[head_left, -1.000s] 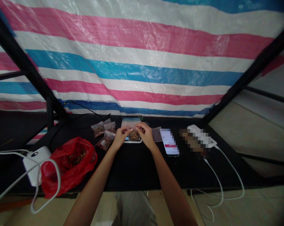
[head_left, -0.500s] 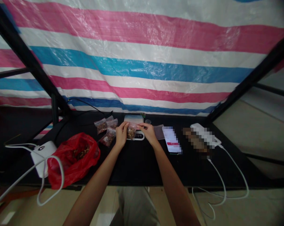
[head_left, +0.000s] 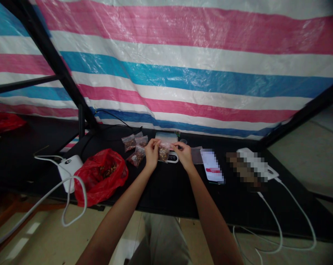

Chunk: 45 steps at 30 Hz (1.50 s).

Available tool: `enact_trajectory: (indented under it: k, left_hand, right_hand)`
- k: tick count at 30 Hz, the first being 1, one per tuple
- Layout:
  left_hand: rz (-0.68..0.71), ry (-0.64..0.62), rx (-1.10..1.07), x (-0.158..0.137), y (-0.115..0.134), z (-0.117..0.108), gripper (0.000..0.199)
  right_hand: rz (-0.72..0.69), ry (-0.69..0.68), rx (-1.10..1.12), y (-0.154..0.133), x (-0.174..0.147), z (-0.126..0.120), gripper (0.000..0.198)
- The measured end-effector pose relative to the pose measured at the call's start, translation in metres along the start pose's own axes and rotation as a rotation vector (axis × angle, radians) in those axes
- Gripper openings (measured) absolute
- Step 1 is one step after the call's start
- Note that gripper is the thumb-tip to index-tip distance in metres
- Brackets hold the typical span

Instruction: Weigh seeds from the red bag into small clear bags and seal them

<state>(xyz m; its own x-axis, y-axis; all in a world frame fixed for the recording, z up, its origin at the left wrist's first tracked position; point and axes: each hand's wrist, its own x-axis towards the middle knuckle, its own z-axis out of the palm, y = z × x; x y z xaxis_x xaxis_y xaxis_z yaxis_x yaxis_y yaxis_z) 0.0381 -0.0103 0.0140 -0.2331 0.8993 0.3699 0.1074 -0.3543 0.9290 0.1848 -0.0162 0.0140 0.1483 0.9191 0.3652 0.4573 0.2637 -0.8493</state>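
Both hands meet at 1 small clear bag [head_left: 163, 152] of brown pieces, held just above the white scale [head_left: 168, 141] on the black table [head_left: 166, 191]. The left hand [head_left: 152, 154] has its fingers closed on the bag's left edge and the right hand [head_left: 185, 156] pinches the top right corner, so the bag hangs between them, its mouth running left to right and the left hand nearer its body. 3 filled bags [head_left: 135, 146] lie just left of the left hand, a red bag [head_left: 100, 176] farther left.

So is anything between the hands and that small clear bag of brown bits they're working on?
Nothing visible: the left hand and right hand both pinch the small clear plastic bag of brown pieces directly.
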Motion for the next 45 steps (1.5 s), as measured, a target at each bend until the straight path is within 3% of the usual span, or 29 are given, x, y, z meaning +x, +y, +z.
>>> enact_trajectory:
  k: [10, 19, 25, 31, 41, 45]
  left_hand:
    - [0.089, -0.007, 0.199, -0.004, -0.006, 0.001, 0.016]
    - [0.016, -0.221, 0.001, 0.0, -0.005, 0.003, 0.024]
    - [0.045, -0.248, 0.046, 0.0, -0.006, 0.001, 0.022]
    - [0.101, -0.247, 0.206, -0.002, -0.005, 0.001, 0.022]
    - [0.096, -0.366, 0.157, 0.0, -0.004, 0.001, 0.023]
    - [0.118, -0.353, 0.185, -0.001, 0.0, -0.001, 0.022]
  right_hand:
    - [-0.09, -0.044, -0.15, -0.01, -0.005, -0.001, 0.019]
    - [-0.026, -0.033, -0.113, -0.006, -0.002, -0.003, 0.018]
    - [-0.033, -0.02, -0.076, -0.01, -0.003, -0.004, 0.018]
    - [-0.002, -0.074, -0.186, -0.015, -0.006, -0.004, 0.014]
    - [-0.022, -0.036, -0.243, -0.023, -0.009, -0.005, 0.014]
    - [-0.03, -0.031, -0.28, -0.025, -0.011, -0.003, 0.014]
